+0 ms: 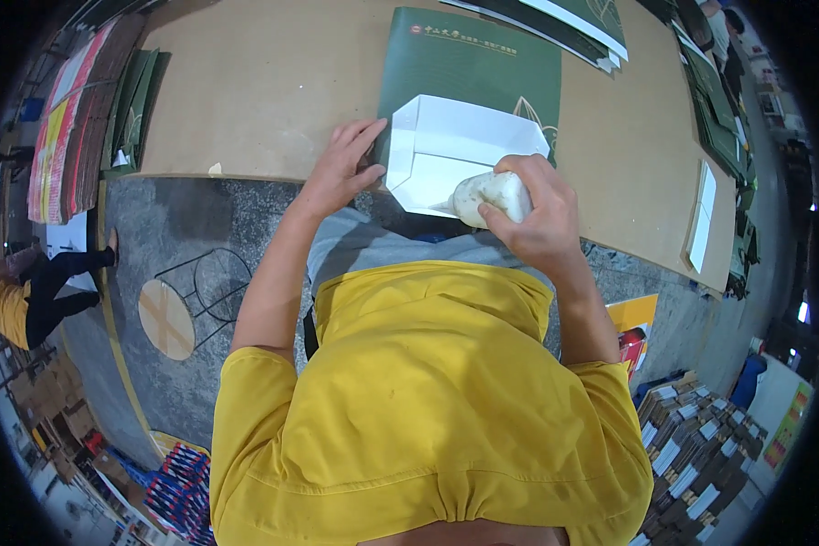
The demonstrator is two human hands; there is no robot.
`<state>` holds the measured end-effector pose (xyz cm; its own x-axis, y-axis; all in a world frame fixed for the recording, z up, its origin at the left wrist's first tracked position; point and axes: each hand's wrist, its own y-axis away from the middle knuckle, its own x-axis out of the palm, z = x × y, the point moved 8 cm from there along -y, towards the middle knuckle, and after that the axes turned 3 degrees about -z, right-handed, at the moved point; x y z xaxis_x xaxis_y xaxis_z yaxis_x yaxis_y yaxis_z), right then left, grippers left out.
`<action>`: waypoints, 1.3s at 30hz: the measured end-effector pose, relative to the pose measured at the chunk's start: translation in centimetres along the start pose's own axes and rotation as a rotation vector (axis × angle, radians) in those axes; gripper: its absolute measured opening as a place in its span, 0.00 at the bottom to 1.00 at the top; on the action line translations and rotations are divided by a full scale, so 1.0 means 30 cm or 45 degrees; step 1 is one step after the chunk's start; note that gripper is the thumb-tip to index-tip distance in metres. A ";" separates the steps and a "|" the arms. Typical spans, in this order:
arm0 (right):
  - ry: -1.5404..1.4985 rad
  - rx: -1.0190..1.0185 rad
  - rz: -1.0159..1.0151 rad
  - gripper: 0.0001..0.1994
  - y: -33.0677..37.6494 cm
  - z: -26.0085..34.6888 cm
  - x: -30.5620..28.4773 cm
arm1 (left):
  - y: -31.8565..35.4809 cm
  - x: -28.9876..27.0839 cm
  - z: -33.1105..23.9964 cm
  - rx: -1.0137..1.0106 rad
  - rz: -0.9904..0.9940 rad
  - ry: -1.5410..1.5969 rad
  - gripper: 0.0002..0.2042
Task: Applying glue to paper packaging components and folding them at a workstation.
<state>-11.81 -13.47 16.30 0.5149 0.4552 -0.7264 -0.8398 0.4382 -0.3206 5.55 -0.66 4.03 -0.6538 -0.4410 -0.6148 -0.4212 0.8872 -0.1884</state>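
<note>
A green paper bag (464,68) lies flat on the table in front of me, its white bottom flaps (473,127) folded out toward me. In my right hand (548,205) is a whitish squeeze bottle (491,196), tilted so its nozzle points left, down at the near flap. Whether the tip touches the paper I cannot tell. My left hand (344,168) rests at the left edge of the bag, fingers apart and holding nothing.
The brown tabletop (246,91) ends close to my waist. More green bags (555,27) lie at the far side, others at the right edge. A bundled stack (71,118) stands far left. A round stool (166,318) lies left; another person (27,296) is beyond.
</note>
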 end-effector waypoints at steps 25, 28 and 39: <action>0.189 0.309 -0.106 0.18 0.171 -0.184 -0.246 | -0.006 0.001 0.020 -0.066 0.038 -0.048 0.32; 0.183 0.390 -0.174 0.19 0.193 -0.196 -0.288 | -0.001 -0.001 0.020 -0.037 0.032 -0.074 0.32; 0.298 0.383 -0.317 0.19 0.219 -0.222 -0.311 | -0.004 0.000 0.024 -0.041 0.039 -0.090 0.32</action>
<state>-23.28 -20.00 16.92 0.6129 0.1348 -0.7785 -0.5899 0.7336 -0.3375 6.05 -0.67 3.51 -0.6212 -0.4017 -0.6728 -0.4224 0.8949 -0.1443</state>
